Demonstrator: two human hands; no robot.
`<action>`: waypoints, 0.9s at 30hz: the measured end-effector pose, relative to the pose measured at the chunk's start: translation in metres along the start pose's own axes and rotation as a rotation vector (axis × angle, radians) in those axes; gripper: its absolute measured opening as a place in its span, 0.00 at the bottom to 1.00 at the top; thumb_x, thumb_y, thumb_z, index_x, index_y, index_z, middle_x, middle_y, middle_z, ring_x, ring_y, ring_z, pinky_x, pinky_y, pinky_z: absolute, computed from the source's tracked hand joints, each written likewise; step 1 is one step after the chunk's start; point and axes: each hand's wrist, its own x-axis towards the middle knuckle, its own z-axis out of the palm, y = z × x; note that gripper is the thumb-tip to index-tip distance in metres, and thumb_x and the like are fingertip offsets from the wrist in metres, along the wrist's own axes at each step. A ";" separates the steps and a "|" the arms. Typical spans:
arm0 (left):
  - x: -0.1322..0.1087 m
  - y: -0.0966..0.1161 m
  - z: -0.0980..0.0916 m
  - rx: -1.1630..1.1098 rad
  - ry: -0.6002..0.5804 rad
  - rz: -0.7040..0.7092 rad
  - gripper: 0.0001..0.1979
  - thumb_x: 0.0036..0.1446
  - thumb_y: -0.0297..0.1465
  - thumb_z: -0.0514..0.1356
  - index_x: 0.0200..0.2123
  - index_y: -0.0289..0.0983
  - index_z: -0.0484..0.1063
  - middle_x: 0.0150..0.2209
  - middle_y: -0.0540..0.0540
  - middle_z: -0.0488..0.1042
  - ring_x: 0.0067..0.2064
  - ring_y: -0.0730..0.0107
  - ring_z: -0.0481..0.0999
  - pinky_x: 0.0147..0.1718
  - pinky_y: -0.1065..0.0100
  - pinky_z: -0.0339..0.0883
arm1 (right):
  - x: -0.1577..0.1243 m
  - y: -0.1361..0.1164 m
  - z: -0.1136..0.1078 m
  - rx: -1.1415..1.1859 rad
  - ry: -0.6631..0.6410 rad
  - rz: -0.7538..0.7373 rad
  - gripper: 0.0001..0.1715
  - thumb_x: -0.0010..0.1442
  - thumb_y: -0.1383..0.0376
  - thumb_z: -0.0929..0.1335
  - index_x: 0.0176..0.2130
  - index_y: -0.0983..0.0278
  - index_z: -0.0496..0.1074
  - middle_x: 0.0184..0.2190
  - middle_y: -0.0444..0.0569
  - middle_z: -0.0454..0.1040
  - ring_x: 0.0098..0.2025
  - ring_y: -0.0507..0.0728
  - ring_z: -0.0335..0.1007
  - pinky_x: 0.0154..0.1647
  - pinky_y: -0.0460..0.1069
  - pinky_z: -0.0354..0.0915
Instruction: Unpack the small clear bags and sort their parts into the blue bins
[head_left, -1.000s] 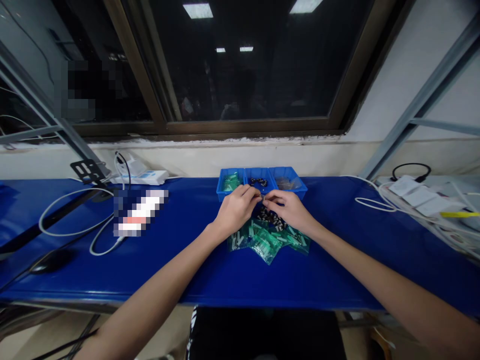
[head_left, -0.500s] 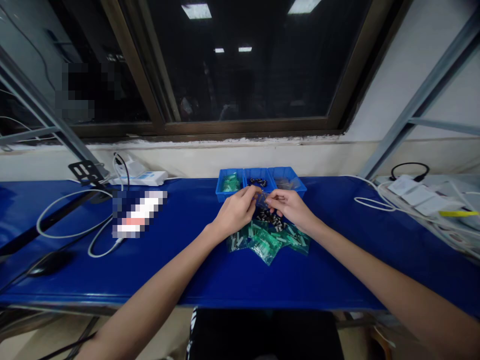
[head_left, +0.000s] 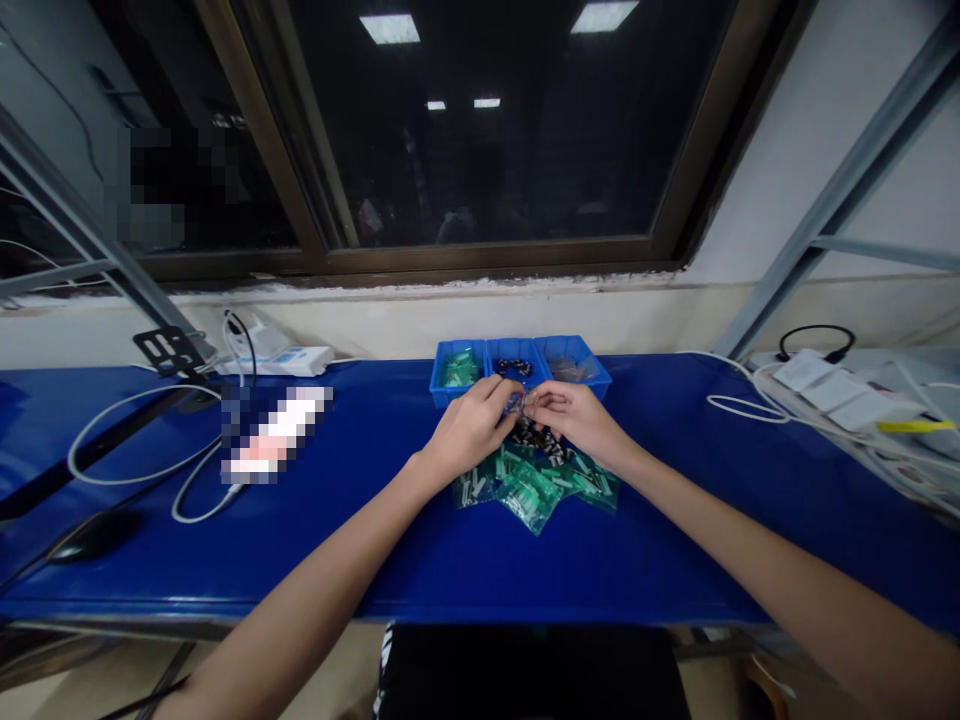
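Between my hands is a small clear plastic bag [head_left: 517,402], partly hidden by fingers. My left hand [head_left: 474,420] is closed on its left side. My right hand [head_left: 574,415] pinches the other side with thumb and fingertips. Whatever may be inside the bag is too small to make out. Just below my fingers lies a pile of small black-and-silver parts [head_left: 541,440]. In front of that pile, several green-tinted plastic packets [head_left: 529,495] with pale strips inside are spread on the blue table [head_left: 540,570].
Behind my hands stand three joined blue bins [head_left: 540,345]: green packets, dark parts and clear bags. White cables and a blurred-out device [head_left: 277,440] lie to the left, beside a black mouse-like object [head_left: 94,535]. White boxes [head_left: 840,390] and cables sit at the right.
My hands have drawn closer together around the clear bag, with the right hand moving slightly left. Bins and green packets stay in place; the view has shifted a little.
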 end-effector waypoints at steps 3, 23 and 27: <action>0.000 0.000 0.000 0.018 0.030 -0.025 0.09 0.67 0.31 0.53 0.46 0.36 0.69 0.42 0.42 0.71 0.43 0.63 0.73 0.36 0.65 0.70 | 0.001 0.001 -0.001 0.034 0.034 0.005 0.15 0.56 0.61 0.71 0.44 0.61 0.70 0.32 0.48 0.75 0.31 0.56 0.74 0.21 0.47 0.61; -0.002 0.003 0.001 -0.006 0.054 -0.058 0.14 0.60 0.33 0.61 0.48 0.37 0.64 0.42 0.45 0.71 0.36 0.68 0.74 0.28 0.68 0.68 | 0.000 -0.002 0.001 -0.228 0.102 -0.167 0.08 0.59 0.64 0.67 0.30 0.63 0.74 0.30 0.48 0.76 0.34 0.56 0.73 0.37 0.53 0.68; -0.001 0.003 0.003 0.015 0.002 -0.065 0.10 0.62 0.30 0.57 0.46 0.36 0.67 0.43 0.44 0.72 0.35 0.68 0.75 0.28 0.68 0.68 | -0.003 -0.004 0.002 -0.215 0.096 -0.200 0.12 0.60 0.61 0.68 0.27 0.63 0.73 0.43 0.52 0.76 0.42 0.58 0.73 0.37 0.53 0.70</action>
